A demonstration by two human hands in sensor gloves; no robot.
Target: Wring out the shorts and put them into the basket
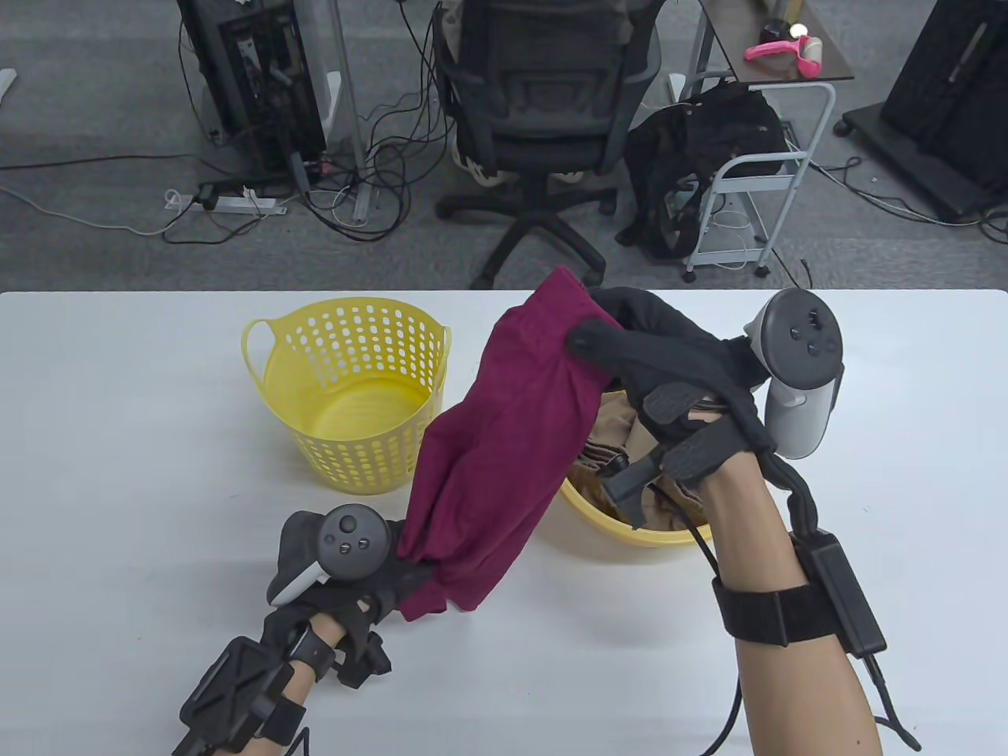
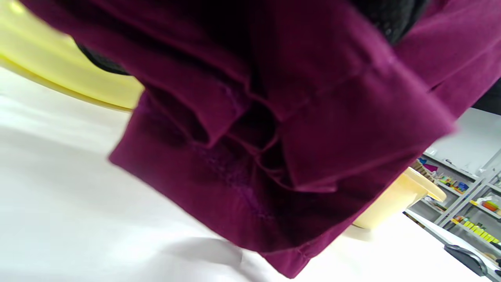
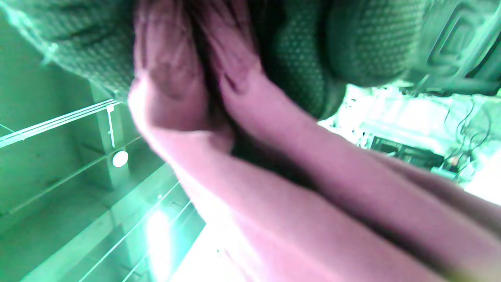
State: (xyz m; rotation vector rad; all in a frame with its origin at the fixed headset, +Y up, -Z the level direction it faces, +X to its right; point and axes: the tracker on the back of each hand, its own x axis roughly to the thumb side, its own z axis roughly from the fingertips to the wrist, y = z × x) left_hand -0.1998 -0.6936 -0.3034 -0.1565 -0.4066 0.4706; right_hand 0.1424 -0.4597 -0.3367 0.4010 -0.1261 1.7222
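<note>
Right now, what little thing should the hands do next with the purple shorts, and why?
Probably twist: the right hand grips the top of the shorts and the left hand grips the bottom, so the cloth hangs stretched between them but not yet wound up. Turning the hands opposite ways would wring it. The yellow basket waits beside them.

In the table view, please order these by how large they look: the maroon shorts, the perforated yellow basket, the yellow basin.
1. Maroon shorts, held up nearer the camera, so apparent size only.
2. Perforated yellow basket.
3. Yellow basin, mostly hidden; true size unsure.
</note>
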